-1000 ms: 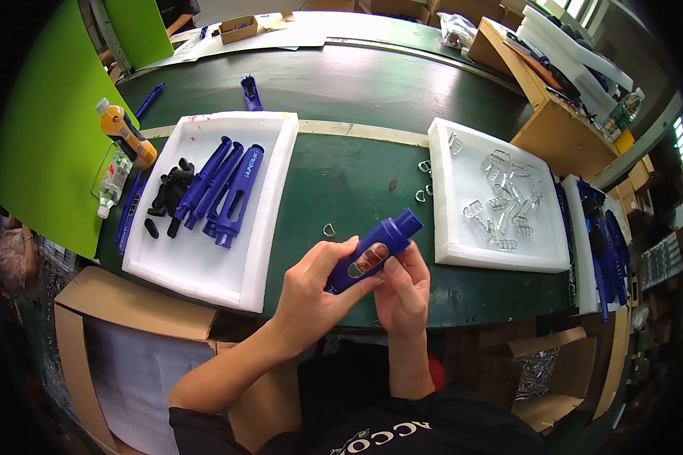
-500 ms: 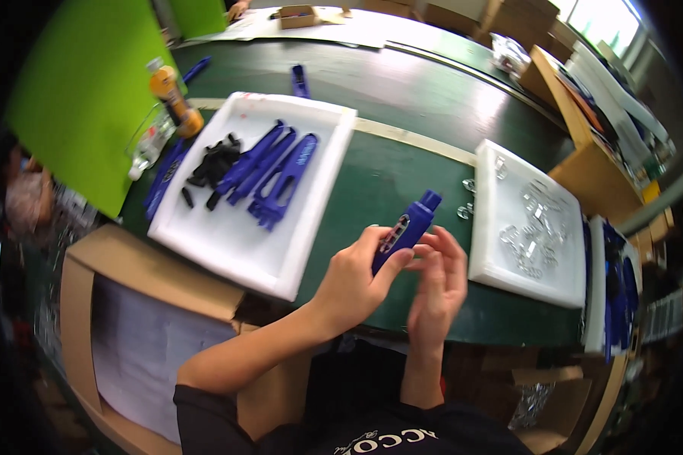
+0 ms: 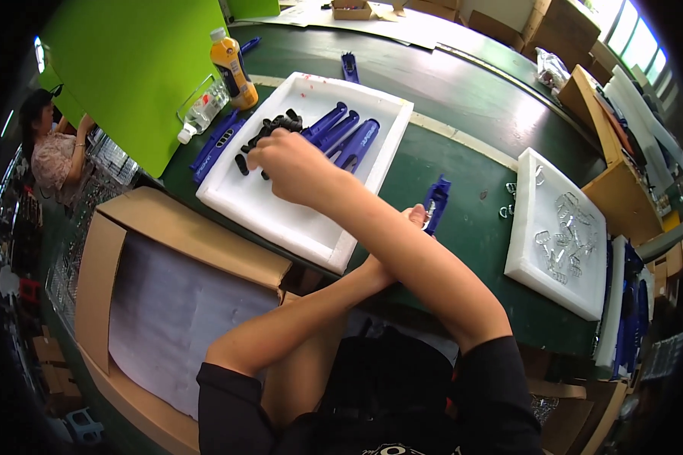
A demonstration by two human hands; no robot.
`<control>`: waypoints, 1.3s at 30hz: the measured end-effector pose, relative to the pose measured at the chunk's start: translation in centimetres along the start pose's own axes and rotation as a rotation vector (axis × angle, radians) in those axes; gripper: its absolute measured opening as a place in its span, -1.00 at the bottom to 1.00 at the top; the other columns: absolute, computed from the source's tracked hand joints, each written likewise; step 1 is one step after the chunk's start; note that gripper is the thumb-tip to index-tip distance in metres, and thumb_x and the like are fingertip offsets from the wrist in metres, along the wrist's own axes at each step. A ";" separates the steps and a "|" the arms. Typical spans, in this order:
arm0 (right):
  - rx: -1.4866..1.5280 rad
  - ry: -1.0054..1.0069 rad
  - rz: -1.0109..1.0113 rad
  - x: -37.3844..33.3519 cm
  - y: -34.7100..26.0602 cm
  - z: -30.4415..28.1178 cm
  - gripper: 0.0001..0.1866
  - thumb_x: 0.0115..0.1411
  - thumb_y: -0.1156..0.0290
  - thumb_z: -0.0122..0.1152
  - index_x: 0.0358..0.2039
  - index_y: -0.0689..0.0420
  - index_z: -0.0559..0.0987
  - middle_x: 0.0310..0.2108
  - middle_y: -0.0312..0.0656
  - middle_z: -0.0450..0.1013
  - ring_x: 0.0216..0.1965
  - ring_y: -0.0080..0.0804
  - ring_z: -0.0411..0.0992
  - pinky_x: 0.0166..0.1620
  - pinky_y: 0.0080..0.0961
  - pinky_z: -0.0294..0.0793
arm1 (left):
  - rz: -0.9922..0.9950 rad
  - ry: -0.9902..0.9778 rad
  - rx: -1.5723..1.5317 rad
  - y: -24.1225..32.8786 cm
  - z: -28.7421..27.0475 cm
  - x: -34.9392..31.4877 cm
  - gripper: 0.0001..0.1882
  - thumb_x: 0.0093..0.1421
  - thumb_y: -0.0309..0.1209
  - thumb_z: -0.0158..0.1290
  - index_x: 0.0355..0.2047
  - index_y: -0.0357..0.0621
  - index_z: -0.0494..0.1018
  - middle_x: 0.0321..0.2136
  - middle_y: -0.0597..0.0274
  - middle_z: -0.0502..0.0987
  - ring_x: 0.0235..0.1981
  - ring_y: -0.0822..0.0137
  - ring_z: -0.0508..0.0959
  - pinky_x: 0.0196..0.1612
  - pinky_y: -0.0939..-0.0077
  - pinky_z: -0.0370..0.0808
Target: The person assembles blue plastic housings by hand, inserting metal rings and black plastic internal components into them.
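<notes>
My left hand (image 3: 415,217) is closed around a blue plastic handle part (image 3: 437,199) standing up from its grip, with a silvery piece showing in its opening. My right forearm crosses over my left one and hides most of that hand. Over the left white foam tray (image 3: 311,243), my right hand (image 3: 296,168) is at the pile of small black parts (image 3: 281,123). Its fingers are curled downward, and whatever they pinch is hidden beneath them. Several blue handle parts (image 3: 360,142) lie beside the pile in the same tray.
A second foam tray (image 3: 517,262) with wire clips (image 3: 565,235) stands at the right, some clips just outside it. An orange drink bottle (image 3: 234,68) and a clear bottle (image 3: 201,114) stand by the green panel (image 3: 129,83). A cardboard box (image 3: 182,231) sits front left. Another person (image 3: 53,148) is far left.
My right hand has left the blue handle part and crossed left to the black parts. My left hand keeps the handle part, now more upright. The view has shifted left.
</notes>
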State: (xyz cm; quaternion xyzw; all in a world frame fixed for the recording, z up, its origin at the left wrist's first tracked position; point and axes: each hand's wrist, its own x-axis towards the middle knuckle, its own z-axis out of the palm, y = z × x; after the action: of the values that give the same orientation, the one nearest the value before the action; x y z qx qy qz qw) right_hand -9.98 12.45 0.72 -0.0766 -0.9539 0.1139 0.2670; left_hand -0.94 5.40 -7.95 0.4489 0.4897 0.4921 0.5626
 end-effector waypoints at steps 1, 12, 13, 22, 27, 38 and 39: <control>-0.150 -0.100 0.013 0.6 0.1 1.5 -0.78 -0.02 0.63 0.19 -0.33 0.12 0.66 -0.27 -0.19 0.56 -0.14 -0.17 0.46 -0.06 -0.31 0.44 | -0.076 0.021 -0.115 0.1 -0.2 0.1 -0.47 0.49 0.04 -0.29 -0.10 -0.20 0.41 -0.47 0.19 0.58 -0.60 0.48 0.52 -0.49 0.52 0.49; 0.240 0.146 0.057 -0.1 -3.0 -1.7 -0.71 0.10 0.38 0.37 -0.27 0.25 0.49 -0.35 -0.04 0.56 -0.24 -0.08 0.55 -0.14 -0.20 0.48 | 0.027 -0.043 -0.004 -1.9 -1.6 1.1 -0.52 0.49 0.00 -0.23 -0.04 -0.19 0.41 -0.43 0.25 0.57 -0.46 0.51 0.54 -0.35 0.56 0.50; 0.322 0.198 0.111 -1.0 -4.0 -3.5 -0.71 0.12 0.38 0.37 -0.25 0.27 0.51 -0.36 -0.04 0.58 -0.27 -0.11 0.57 -0.19 -0.25 0.51 | 0.170 0.015 0.085 -1.7 -2.0 0.6 -0.53 0.49 -0.02 -0.21 -0.01 -0.22 0.39 -0.38 0.26 0.57 -0.39 0.52 0.53 -0.29 0.58 0.48; 0.203 0.442 0.610 -15.1 -2.0 -16.9 -0.79 0.05 0.34 0.49 -0.35 0.16 0.70 -0.39 -0.14 0.59 -0.34 -0.33 0.58 -0.23 -0.45 0.53 | 0.150 -0.039 -0.387 6.5 -0.8 -2.3 -0.59 0.49 -0.20 -0.33 0.14 -0.24 0.25 -0.35 0.06 0.52 -0.57 0.37 0.55 -0.51 0.53 0.49; -0.005 0.498 0.575 -18.2 -1.9 -14.9 -0.83 -0.01 0.40 0.53 -0.43 0.15 0.71 -0.25 -0.16 0.47 -0.27 -0.31 0.50 -0.20 -0.43 0.49 | 0.216 -0.081 -0.238 6.9 -0.3 -3.4 -0.66 0.45 -0.32 -0.16 0.12 -0.27 0.28 -0.36 0.15 0.51 -0.58 0.47 0.51 -0.52 0.59 0.44; -0.015 0.532 0.551 -19.2 -1.6 -12.7 -0.80 0.01 0.45 0.50 -0.32 0.15 0.69 -0.17 -0.13 0.44 -0.16 -0.25 0.48 -0.16 -0.37 0.50 | 0.129 0.004 -0.212 6.1 0.5 -3.5 -0.71 0.42 -0.41 -0.14 0.07 -0.31 0.31 -0.41 0.19 0.52 -0.60 0.49 0.51 -0.56 0.58 0.45; 0.011 0.525 0.537 -19.4 -1.7 -12.6 -0.82 0.03 0.47 0.48 -0.33 0.15 0.69 -0.16 -0.14 0.44 -0.16 -0.27 0.47 -0.17 -0.39 0.50 | 0.129 0.007 -0.213 6.1 0.5 -3.5 -0.71 0.42 -0.41 -0.14 0.07 -0.31 0.31 -0.41 0.19 0.52 -0.60 0.49 0.51 -0.56 0.58 0.45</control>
State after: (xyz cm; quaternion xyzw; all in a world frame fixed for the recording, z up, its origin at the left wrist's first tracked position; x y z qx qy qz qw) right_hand 12.94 9.03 2.12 -0.3491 -0.7983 0.1616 0.4633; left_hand -1.27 2.60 -1.53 0.4154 0.4069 0.5780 0.5725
